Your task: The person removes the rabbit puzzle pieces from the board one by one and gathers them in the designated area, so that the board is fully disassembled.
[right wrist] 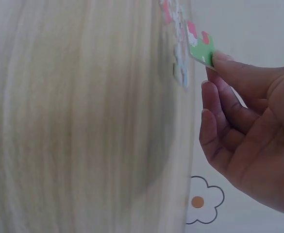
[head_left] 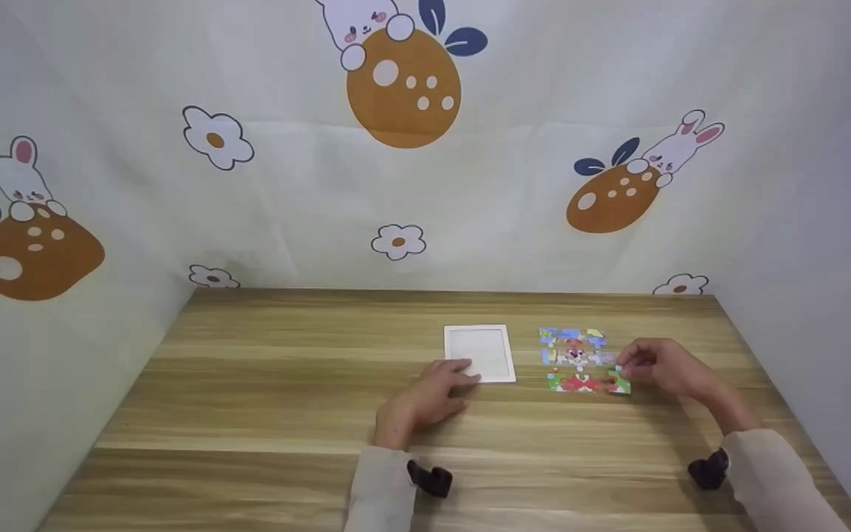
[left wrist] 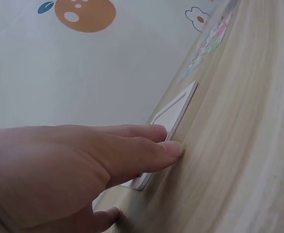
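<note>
My right hand pinches a green and red jigsaw puzzle piece between thumb and index finger, raised off the table in the right wrist view. Beside it lie the other jigsaw pieces, loosely laid out as a rabbit-like cartoon picture with gaps between rows. To the left is a flat white puzzle frame with a pale recessed middle. My left hand rests at the frame's near left corner, its fingers extended over the edge and thumb lower down by the table.
A wooden table carries everything. Pale curtains printed with rabbits, oranges and flowers stand around its back and sides. Dark wrist cameras are strapped over the light sleeves.
</note>
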Tool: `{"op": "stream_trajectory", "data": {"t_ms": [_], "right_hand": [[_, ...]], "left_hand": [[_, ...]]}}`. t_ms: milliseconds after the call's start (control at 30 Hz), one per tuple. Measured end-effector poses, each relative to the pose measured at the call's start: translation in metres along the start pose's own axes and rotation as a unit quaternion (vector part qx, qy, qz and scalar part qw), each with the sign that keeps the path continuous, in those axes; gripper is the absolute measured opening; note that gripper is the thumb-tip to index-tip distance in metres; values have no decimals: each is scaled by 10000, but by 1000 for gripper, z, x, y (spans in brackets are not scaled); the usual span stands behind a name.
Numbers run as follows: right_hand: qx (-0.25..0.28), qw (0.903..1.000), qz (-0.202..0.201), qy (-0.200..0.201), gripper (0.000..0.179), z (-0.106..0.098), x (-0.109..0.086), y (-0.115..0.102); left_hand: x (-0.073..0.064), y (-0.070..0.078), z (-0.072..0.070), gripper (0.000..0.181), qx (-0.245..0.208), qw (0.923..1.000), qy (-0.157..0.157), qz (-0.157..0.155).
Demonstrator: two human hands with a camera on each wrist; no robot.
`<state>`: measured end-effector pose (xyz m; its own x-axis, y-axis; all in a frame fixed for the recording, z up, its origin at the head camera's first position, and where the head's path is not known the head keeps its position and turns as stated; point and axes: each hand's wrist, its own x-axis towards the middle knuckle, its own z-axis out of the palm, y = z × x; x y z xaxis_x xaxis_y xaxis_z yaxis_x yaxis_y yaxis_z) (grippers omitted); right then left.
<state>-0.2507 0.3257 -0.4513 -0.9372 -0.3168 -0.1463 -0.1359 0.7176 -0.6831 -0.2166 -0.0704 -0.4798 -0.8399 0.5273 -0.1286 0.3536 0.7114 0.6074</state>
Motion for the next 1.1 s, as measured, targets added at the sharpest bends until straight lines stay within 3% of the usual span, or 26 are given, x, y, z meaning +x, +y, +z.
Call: {"op": "stream_trajectory", "data": {"t_ms": [133,567,867,1100], "right_hand": [[37,9999,-24,-107,11,4,3,2],[-120,9989,450,70,14,16,6,2],[-236,9991,355,83,18,19,2,6],[-248,9991,306,137,18,21,4,6]], "left_hand": [[0,-1,0,44,72,9998,91,181],[2,-2,1,44,-49,10000,42,-25],[2,-2,0,43,-97,9998,-42,-172],[2,-3,-2,39,-180,9997,101,127]]}}
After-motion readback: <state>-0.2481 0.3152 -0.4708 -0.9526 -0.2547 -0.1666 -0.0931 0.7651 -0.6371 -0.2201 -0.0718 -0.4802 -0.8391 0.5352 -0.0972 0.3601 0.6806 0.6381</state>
